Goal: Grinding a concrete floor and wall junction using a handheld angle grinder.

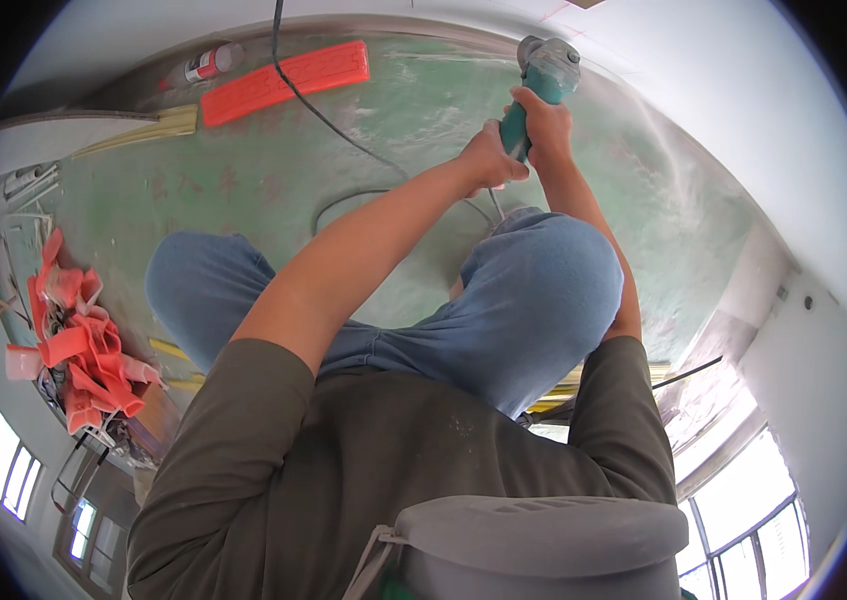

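Both of my hands grip a teal angle grinder at the far right, where the green floor sheet meets the white wall. My left hand is closed round the rear end of its body. Further forward, my right hand wraps the body just behind the grey gear head. The grinder's head is close to the foot of the wall; I cannot tell whether its disc touches it. From the rear end a dark cord curves across the sheet. My bent knees in blue jeans are below my forearms.
A red-orange plastic strip and a labelled bottle lie at the far left, with yellowish strips nearby. Crumpled red-orange wrapping is heaped at left. White dust covers the sheet by the wall. Windows show behind me.
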A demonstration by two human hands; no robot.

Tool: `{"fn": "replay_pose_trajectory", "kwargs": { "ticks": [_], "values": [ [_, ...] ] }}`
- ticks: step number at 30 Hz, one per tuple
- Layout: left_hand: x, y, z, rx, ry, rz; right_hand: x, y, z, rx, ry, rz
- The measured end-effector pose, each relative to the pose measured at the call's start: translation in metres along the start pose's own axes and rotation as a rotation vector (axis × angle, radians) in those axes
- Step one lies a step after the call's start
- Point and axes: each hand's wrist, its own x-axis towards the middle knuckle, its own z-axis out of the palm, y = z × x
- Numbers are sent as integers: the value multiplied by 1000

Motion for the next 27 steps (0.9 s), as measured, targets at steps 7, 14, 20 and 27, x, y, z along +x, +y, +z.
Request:
{"fn": "replay_pose_trajectory", "kwargs": {
  "ticks": [7, 14, 20, 27],
  "values": [
    [-4, -6, -12, -47, 20, 15, -6, -2, 16, -48, -2, 14],
    [-7, -9, -17, -73, 42, 21, -3, 1, 24, -33, -27, -4],
    [-9, -15, -23, -76, 77, 38, -4, 4, 34, -52, -51, -5],
    [-13, -18, -31, -129, 107, 46, -2, 8, 45, -110, -73, -35]
  ]
}}
